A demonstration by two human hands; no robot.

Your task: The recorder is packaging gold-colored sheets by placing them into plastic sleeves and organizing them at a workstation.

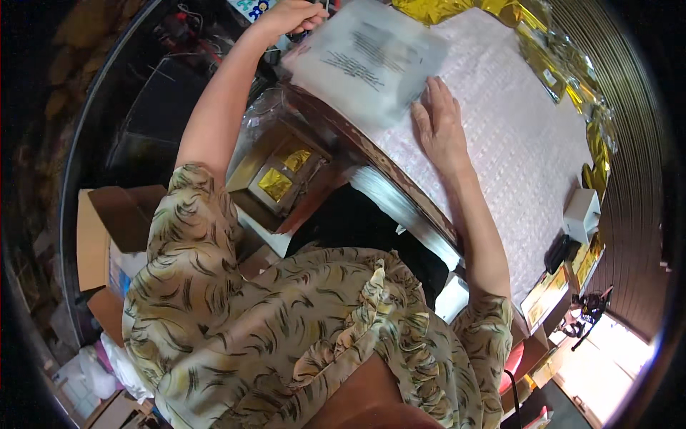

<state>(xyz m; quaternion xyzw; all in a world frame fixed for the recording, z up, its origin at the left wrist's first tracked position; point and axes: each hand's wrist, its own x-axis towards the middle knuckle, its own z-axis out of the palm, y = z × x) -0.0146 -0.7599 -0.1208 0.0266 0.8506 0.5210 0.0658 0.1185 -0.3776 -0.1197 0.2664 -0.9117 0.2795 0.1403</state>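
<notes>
Frosted, see-through plastic bags (343,89) with black print lie at the near left corner of the table, slightly blurred; I cannot tell how many there are. My right hand (444,132) rests flat at their right edge, fingers stretched and thumb apart, fingertips touching the plastic. Beyond the bags' far left corner is my left hand (291,18), its fingers curled closed. A thin, pale thing shows at its fingertips, too small to name.
A pale, textured cover (514,136) spreads over the table. Crumpled gold foil packets (547,64) line its far and right edges. A small white box (582,213) and a black object (561,252) sit at right. Below the table edge, an open carton (246,175) holds gold packets.
</notes>
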